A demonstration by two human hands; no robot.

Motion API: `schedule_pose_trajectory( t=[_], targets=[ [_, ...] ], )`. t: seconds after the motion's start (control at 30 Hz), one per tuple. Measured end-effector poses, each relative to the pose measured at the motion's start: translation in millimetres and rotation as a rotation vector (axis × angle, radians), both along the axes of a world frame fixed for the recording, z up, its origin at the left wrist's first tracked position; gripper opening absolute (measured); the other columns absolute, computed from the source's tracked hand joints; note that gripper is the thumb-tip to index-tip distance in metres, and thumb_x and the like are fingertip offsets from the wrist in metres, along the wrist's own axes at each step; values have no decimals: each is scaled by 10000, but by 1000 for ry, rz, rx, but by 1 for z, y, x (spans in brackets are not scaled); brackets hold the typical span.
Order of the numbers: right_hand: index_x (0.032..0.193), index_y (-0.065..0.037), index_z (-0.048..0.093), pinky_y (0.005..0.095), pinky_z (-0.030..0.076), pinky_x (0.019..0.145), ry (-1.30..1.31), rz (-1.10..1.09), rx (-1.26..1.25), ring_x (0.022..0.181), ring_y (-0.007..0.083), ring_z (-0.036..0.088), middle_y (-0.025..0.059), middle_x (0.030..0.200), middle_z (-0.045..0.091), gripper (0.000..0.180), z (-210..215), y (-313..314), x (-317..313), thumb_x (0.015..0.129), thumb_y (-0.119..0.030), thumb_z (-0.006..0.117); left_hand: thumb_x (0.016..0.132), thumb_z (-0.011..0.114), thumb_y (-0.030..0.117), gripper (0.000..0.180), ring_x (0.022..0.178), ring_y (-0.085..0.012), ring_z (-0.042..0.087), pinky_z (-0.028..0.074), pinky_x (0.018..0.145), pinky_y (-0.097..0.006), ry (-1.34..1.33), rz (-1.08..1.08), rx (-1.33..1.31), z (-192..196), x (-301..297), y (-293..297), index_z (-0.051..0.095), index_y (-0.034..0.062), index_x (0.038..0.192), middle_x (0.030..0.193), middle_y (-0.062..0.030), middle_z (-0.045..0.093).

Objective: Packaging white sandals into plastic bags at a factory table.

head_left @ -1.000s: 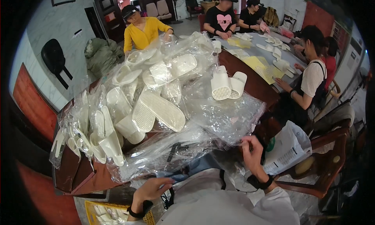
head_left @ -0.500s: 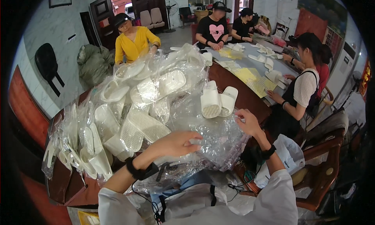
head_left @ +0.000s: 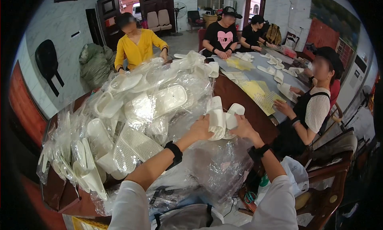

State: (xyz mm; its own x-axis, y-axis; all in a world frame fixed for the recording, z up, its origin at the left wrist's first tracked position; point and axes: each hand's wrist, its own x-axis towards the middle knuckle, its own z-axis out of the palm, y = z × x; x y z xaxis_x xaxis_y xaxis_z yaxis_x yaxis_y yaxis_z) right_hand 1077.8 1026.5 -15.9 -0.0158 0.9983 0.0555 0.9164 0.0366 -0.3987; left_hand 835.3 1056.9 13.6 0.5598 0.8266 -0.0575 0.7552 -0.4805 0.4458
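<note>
A pair of white slippers stands on the table in front of me, toes toward me. My left hand [head_left: 200,129] is at the side of the left slipper [head_left: 217,120], fingers against its strap. My right hand [head_left: 244,129] has its fingers on the right slipper [head_left: 231,120]. The hands grip the pair from both sides. Beneath and nearer to me lie clear plastic bags [head_left: 215,158]. To my left is a big heap of white slippers in clear bags [head_left: 159,102]; one bagged slipper with a textured sole [head_left: 135,144] lies close to my left forearm.
A person in yellow [head_left: 137,46] stands behind the heap. Other people sit around a grey-topped table [head_left: 259,66] with yellow printed sheets [head_left: 257,92] and loose slippers. A wooden chair [head_left: 331,174] and a white plastic bag [head_left: 295,174] are at my right.
Both hands have moved forward from over the plastic bags to the pair of slippers and taken hold of it. The person at the right has raised their head.
</note>
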Motion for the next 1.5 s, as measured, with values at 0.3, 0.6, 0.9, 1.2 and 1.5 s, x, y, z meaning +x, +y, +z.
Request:
schedule_pose_trajectory(
  t=[0.3,0.6,0.9,1.2,1.5],
  targets=[
    [1321,66,399,438,432,949,142,-55,214,1113,434,506,306,1217,487,857,-16,-5,26,637,-268,792,721,675,389,903,1087,-376,571,460,930,-399,-129,218,-145,-53,32,35,234,-30,1388,1252,-262,514],
    [1325,80,369,426,430,942,104,-231,223,1119,419,491,293,1200,474,871,-24,-13,61,636,-259,780,738,738,266,920,1202,-327,507,426,985,-378,-610,19,-295,-80,46,43,182,61,1442,1378,-185,425],
    [1326,71,357,421,384,994,164,112,288,1175,432,435,310,1251,417,772,-33,-10,106,645,-125,662,761,703,149,864,1180,-313,518,440,970,-369,-821,14,-357,-89,67,32,183,62,1446,1383,-168,408],
    [1384,-48,357,472,348,1013,296,111,93,1219,453,388,282,1328,390,862,16,-32,69,711,-418,748,796,688,261,671,1129,-335,521,426,947,-390,-275,17,-81,-31,43,-27,396,28,1353,1241,-234,507],
    [1382,-105,364,579,330,942,-193,124,188,1219,421,376,189,1288,436,882,-13,1,45,705,-568,690,770,694,428,798,1278,-393,335,357,1000,-499,212,-660,-111,54,-36,-162,347,76,1396,1348,-238,374]
  ],
)
